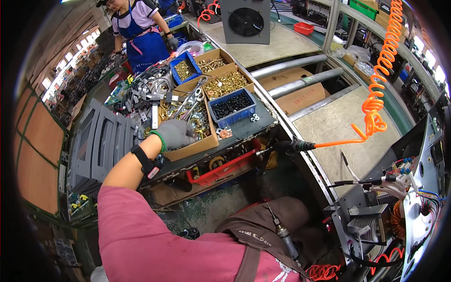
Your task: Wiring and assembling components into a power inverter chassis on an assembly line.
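Note:
My left hand (176, 134), in a grey glove with a green cuff, reaches into the near end of an open cardboard box (206, 143). Its fingers curl down among loose metal hardware (201, 120); the tips are hidden, so what they grip cannot be made out. Beyond the hand, shiny wrenches (191, 101) lie across the same box. A blue bin of black screws (232, 106) stands to its right, with a few nuts (254, 117) and copper-coloured pieces (224, 133) on the bench beside it. My right hand is out of view.
Brass-coloured screws (228, 84) fill a farther box. Grey panels (96, 145) stack at the left. A black air tool (292, 146) on a coiled orange hose (371, 122) juts over the rail. Another tool (285, 236) lies by my lap. A person in a blue apron (143, 49) stands beyond.

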Available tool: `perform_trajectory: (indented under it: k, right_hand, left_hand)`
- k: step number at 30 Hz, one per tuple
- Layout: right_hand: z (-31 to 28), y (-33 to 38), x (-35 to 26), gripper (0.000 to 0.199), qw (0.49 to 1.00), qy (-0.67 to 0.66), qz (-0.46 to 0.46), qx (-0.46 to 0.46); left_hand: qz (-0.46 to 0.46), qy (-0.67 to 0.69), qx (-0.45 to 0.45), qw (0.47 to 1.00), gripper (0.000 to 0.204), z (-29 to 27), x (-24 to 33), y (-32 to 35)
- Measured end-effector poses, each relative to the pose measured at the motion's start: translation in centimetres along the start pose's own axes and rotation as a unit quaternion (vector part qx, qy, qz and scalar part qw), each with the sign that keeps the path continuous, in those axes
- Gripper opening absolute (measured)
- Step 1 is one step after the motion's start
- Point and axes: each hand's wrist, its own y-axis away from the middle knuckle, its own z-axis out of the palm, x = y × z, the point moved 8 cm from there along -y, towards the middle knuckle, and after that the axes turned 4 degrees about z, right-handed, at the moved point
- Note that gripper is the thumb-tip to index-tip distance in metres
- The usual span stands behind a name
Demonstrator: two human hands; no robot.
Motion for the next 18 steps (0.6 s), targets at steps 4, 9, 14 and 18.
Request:
perform_trajectory:
  k: [4,9,14,18]
  right_hand:
    - [0.0,-0.1,-0.5,0.029,1.000,0.020,-0.014,-0.002]
    - [0.0,-0.1,-1.1,0.031,1.000,0.009,-0.009,-0.005]
    - [0.1,-0.1,-0.7,0.032,1.000,0.000,-0.003,-0.013]
    - [0.1,0.1,-0.1,0.038,1.000,-0.009,0.000,-0.014]
  left_hand:
    - [0.011,-0.002,-0.003,1.000,0.043,-0.8,0.4,0.8]
    - [-0.006,-0.016,-0.046,0.999,0.044,0.0,0.1,0.0]
    - [0.042,0.025,-0.011,0.999,0.043,0.8,-0.5,-0.1]
    - [-0.008,0.207,0.109,0.972,0.032,-0.1,-2.1,0.4]
